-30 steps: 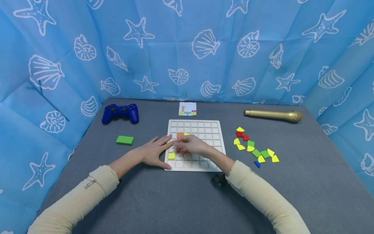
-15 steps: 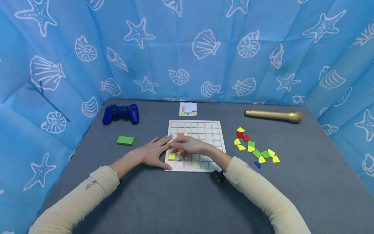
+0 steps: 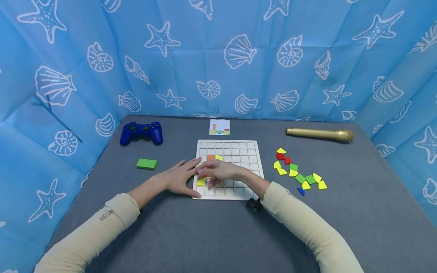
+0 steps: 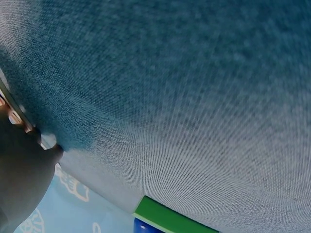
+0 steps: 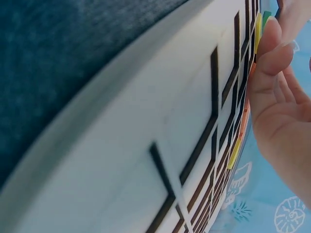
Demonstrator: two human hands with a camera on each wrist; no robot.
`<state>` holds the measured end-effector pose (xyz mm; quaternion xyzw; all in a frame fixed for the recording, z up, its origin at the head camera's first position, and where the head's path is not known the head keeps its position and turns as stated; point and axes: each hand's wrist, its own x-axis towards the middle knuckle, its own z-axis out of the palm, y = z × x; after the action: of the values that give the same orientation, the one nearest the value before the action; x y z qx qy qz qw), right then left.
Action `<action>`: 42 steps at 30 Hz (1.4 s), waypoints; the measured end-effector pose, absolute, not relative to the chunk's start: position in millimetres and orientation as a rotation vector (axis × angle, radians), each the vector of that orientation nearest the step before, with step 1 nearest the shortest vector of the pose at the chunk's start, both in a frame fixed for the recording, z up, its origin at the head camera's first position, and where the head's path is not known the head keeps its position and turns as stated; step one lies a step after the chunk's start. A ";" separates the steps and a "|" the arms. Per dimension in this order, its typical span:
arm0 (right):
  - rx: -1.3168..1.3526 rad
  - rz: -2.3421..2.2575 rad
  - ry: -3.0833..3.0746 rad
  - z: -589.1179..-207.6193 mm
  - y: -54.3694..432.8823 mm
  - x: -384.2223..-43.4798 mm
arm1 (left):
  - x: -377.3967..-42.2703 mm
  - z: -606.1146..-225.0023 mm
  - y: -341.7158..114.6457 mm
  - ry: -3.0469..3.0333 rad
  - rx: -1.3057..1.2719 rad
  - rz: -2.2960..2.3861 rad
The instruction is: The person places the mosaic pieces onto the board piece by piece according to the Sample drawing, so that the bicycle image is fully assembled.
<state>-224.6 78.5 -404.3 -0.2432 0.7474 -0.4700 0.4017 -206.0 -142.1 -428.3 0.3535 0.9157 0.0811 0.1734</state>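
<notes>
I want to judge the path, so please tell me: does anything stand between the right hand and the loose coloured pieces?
Nothing visible: in the head view, only the flat grid board and grey table lie between the right hand and the loose pieces.

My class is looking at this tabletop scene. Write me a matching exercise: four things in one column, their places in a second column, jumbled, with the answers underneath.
Column 1
1. Left hand
2. Green block
3. Printed card
4. Gold microphone

Column 2
A. At the back right of the grey table
B. Spread at the left edge of the white grid board
C. Nearer the person than the blue game controller
D. Just beyond the far edge of the white grid board

Right pairs: 1-B, 2-C, 3-D, 4-A
</notes>
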 end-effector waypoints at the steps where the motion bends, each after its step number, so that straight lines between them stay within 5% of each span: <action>1: -0.626 -1.182 1.883 -404.5 78.6 -224.6 | -206.1 -428.5 -142.1 2.596 1.002 0.235; 23: -0.600 -1.300 1.719 -404.7 91.5 -229.6 | -205.6 -430.2 -139.5 2.596 1.008 0.216; 42: -0.388 -1.539 1.742 -390.3 187.3 -231.9 | -206.0 -428.2 -140.9 2.604 1.011 0.201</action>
<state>-231.9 187.3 -390.3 -0.1522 0.6829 -0.6035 0.3825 -206.0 -140.9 -428.2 0.3559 0.9163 0.0709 0.1697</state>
